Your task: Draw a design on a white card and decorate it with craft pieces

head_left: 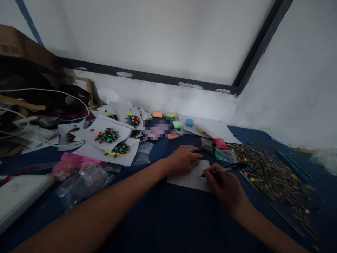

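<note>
A small sheet of white paper (181, 181) with dark marks drawn on it lies on the blue tabletop. Flat across its upper left part rests my left hand (183, 160), fingers stretched out. My right hand (223, 186) grips a black marker pen (234, 166), its tip at the drawn marks near the paper's right side. Just beyond the paper sit a bag of brown stuff (207, 144), a red packet (220, 143) and a green packet (225, 154).
A big heap of sunflower-seed-like pieces (271, 172) spreads at the right. Several sheets with hedgehog-like figures (107, 135) lie at the left, near a pink plastic bag (72, 165) and a white box (23, 196). A wall (158, 95) stands behind.
</note>
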The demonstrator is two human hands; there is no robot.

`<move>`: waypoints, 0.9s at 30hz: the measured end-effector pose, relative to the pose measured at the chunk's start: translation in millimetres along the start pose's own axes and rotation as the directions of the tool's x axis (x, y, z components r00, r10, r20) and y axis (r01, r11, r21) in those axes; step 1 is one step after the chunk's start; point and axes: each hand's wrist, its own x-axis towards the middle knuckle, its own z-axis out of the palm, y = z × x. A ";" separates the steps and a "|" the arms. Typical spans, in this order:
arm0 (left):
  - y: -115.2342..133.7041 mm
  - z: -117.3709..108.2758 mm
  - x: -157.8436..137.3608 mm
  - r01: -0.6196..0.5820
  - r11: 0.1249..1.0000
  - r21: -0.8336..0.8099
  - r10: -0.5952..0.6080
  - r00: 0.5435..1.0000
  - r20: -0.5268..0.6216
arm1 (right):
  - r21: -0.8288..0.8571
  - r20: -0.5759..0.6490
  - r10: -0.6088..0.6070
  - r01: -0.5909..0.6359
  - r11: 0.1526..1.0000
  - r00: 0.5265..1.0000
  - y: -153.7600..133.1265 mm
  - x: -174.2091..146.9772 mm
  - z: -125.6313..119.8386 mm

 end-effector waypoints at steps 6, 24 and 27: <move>2.1 -2.6 -0.3 0.011 1.000 -0.001 -0.011 1.000 0.015 | -0.020 -0.016 0.008 -0.008 1.000 1.000 0.7 0.0 1.0; -0.7 0.7 0.2 -0.005 1.000 0.018 0.004 1.000 0.005 | -0.027 -0.021 0.018 -0.018 0.999 1.000 2.0 -0.2 1.6; -0.7 0.4 0.3 -0.002 1.000 0.021 0.002 1.000 0.010 | -0.023 0.003 0.015 -0.015 1.000 1.000 5.2 -0.6 2.1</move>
